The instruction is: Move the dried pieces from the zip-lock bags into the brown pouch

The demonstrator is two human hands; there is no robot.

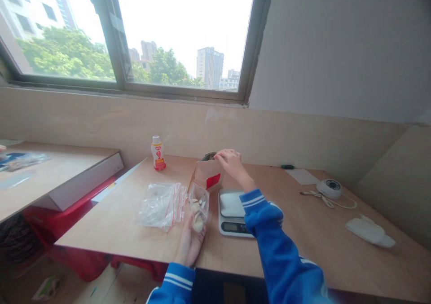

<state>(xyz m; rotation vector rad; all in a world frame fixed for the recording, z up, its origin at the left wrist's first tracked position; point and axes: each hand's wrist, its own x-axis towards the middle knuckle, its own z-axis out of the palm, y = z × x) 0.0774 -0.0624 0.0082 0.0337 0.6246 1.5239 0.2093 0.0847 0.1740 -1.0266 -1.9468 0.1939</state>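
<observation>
My left hand (190,243) rests on the wooden table (303,232) near its front edge and holds a small clear zip bag (198,206) with pale pieces inside. My right hand (230,160) reaches forward to the top rim of an open cardboard box (208,174) with a red label, its fingers curled over the rim. What the fingers hold, if anything, is hidden. A white digital kitchen scale (231,210) stands just in front of the box, under my right forearm. A pile of empty zip bags with red strips (160,204) lies left of my left hand.
A small white and red bottle (157,153) stands at the back of the table. A round white device with cables (331,189), a white object (369,230) and a paper sheet (302,176) lie on the right. A second table (60,174) stands to the left.
</observation>
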